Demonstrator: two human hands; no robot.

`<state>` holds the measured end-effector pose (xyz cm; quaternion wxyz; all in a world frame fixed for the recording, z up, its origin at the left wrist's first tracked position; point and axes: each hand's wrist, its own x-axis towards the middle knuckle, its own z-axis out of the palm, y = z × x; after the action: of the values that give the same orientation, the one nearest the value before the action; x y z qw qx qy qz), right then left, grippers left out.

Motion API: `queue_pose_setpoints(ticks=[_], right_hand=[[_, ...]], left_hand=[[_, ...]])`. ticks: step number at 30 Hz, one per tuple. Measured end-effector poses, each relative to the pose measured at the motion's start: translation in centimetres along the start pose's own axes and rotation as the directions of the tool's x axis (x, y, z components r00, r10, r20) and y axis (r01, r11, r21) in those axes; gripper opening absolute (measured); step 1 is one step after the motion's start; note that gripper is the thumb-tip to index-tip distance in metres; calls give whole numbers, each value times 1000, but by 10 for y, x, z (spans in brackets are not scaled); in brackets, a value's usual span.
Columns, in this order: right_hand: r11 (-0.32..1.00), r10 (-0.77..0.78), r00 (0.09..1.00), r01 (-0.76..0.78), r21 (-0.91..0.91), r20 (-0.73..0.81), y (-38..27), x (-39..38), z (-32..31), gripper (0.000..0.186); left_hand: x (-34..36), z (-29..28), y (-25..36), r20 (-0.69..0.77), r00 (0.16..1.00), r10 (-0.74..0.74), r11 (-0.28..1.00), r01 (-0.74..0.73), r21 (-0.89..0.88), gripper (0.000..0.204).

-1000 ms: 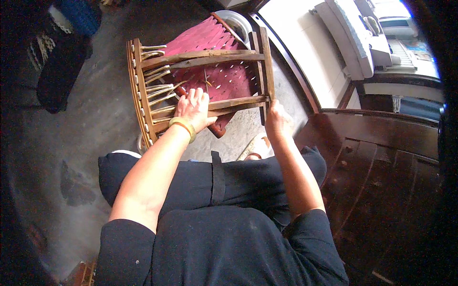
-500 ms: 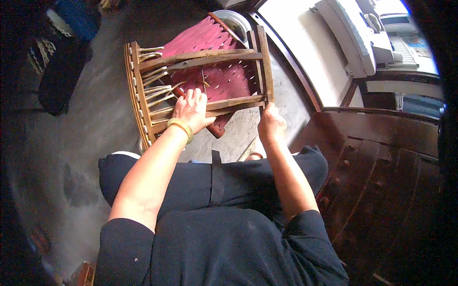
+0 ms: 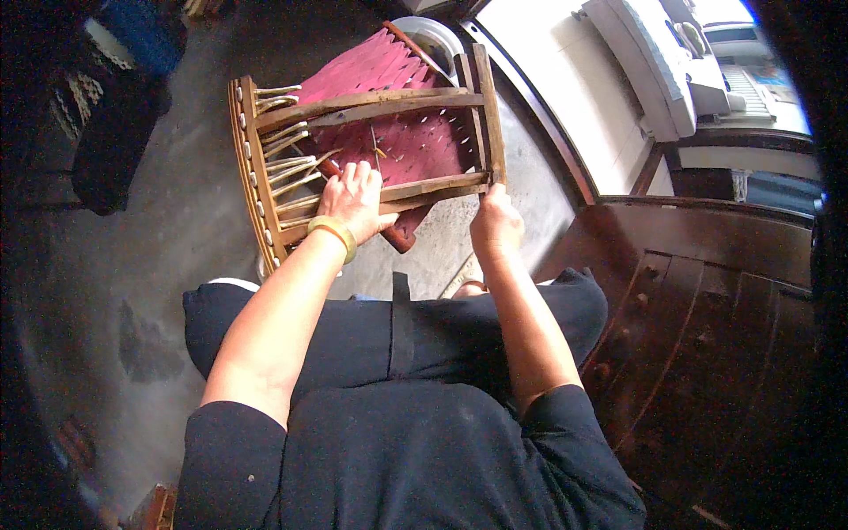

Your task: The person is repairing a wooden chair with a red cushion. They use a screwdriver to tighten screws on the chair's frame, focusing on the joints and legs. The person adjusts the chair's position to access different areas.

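A small wooden stool frame [image 3: 371, 104] lies tipped on its side in front of my knees, its seat woven from dark red strips [image 3: 389, 79]. Pale loose strip ends stick out along its left rail [image 3: 256, 168]. My left hand [image 3: 353, 199], a yellow bangle on the wrist, rests over the near wooden rail with its fingers curled on the weaving. My right hand [image 3: 495, 221] grips the lower right corner of the frame, just below the upright leg.
I sit on a grey concrete floor [image 3: 177, 238] in dark clothes. A dark wooden door panel [image 3: 707, 318] stands at my right. A pale round basin [image 3: 433, 35] sits behind the stool. A dark bundle [image 3: 115, 141] lies at the far left.
My right hand has moved up from beside my knee onto the stool's lower right corner. The stool has tilted slightly. My left hand has stayed on the near rail.
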<state>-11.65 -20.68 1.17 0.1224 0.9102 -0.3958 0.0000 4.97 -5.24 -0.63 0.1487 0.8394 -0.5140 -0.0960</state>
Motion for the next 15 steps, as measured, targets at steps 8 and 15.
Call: queue_pose_setpoints(ticks=[8,15], right_hand=[[982,-172,985,172,83,-2,-38,-19,3,8],[995,74,997,-75,63,21,-8,-1,0,10]], left_hand=[[0,-5,3,50,998,-26,1000,26,9,57],[1,-4,1,27,1000,-1,1000,1,3,56]])
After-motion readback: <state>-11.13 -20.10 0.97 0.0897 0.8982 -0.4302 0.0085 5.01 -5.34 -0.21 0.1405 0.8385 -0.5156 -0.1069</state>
